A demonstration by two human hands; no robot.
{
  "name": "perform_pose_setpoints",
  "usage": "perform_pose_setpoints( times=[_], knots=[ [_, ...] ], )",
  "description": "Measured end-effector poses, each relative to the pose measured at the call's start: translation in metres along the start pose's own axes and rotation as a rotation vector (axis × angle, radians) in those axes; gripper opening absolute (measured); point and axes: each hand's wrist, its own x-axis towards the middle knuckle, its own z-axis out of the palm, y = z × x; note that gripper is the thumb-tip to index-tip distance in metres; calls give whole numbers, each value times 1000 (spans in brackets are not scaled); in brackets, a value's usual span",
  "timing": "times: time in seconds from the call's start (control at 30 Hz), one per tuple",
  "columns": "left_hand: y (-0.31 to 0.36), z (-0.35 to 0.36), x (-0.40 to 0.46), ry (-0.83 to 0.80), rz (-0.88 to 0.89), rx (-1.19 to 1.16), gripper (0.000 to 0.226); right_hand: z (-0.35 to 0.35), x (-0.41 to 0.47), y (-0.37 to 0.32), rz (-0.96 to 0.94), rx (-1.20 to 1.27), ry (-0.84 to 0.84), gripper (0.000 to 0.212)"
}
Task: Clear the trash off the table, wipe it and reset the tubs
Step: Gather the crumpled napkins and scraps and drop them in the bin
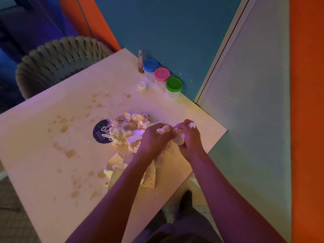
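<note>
Three tubs stood in a row at the far edge of the table, against the teal wall: one with a blue lid, one with a pink lid and one with a green lid. The row ran diagonally from far left to near right, and each tub stood upright. One small white cap sat just beside them, and one thin upright stick-like thing stood at the blue tub's left; what it was could not be told.

You worked at a pale square table, set cornerwise to you and spotted with many tan stains. One woven chair back showed beyond its far left edge, and orange panels flanked the teal wall.

One heap of crumpled paper trash lay near the table's middle, partly covering one round dark sticker. Dotted paper sheets trailed from the heap toward you, their long side pointing to the near edge.

Your left hand and right hand were together at the heap's right side. Each grip was curled tight round one shared wad of crumpled paper, held just above the table.
</note>
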Motion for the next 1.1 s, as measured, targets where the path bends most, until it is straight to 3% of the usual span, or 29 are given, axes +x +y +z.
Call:
perform_pose_setpoints(
  times=[0.13,0.27,0.33,0.57,0.83,1.1],
  knots=[
    [3,14,5,28,51,186,5,-2,-1,6,45,-78,77,17],
    [4,27,-1,-237,32,227,17,-25,1,0,-21,-233,286,14],
    [5,38,-5,-287,49,290,18,-40,1,-2,-51,-275,333,16],
    [12,75,-15,-170,89,264,10,-109,-17,-9,8,-186,328,11],
    [-5,154,-46,-129,158,505,54,-224,-54,-1,89,-176,421,10],
    [-51,220,-81,-273,154,671,39,-345,-102,27,157,-93,586,33]
  ],
)
